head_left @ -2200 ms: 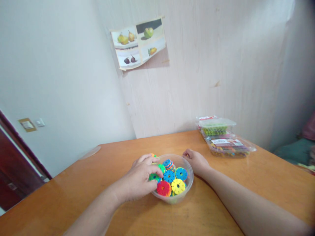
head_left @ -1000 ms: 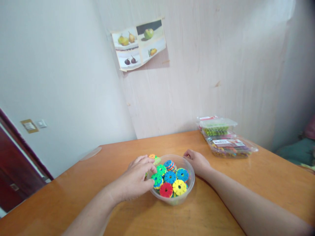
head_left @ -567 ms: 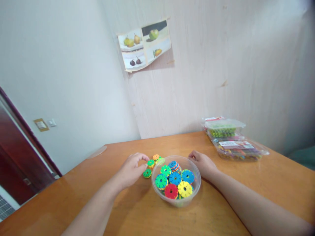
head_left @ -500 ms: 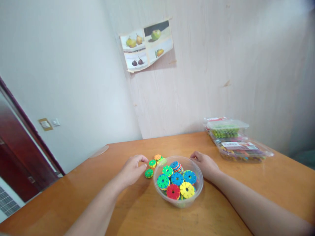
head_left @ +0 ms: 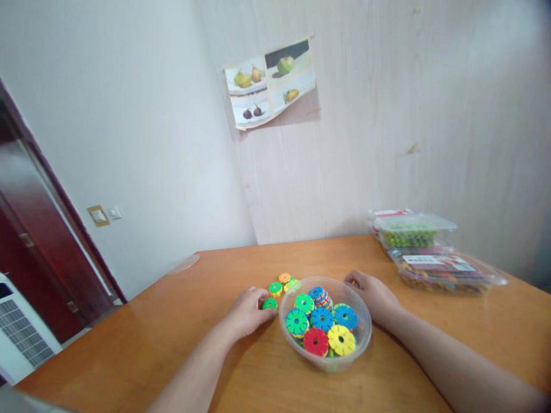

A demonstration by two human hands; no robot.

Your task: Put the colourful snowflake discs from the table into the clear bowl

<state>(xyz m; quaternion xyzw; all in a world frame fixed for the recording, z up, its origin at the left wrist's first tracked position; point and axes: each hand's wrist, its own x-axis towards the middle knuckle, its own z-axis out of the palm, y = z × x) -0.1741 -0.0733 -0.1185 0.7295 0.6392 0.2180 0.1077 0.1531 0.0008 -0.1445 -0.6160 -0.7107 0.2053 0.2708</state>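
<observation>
My left hand is left of the bowl, its thumb and fingers round a short stack of green-topped notched plastic discs on the table. Just behind stand another green-and-yellow disc stack and an orange-topped one. A clear round plastic bowl holds many such discs, among them a red disc, a yellow disc and a blue disc. On the bowl's far right side rests my right hand, fingers curled. Its thumb is hidden, and I cannot tell whether it grips anything.
Clear lidded boxes stand at the back right, one with green pieces and one with mixed colours. A clear round lid lies at the table's far left edge. The wooden table meets a wall behind.
My left hand has come from beside the nearest green disc stack to close round it. The right hand stays by the bowl. The whole view has shifted slightly.
</observation>
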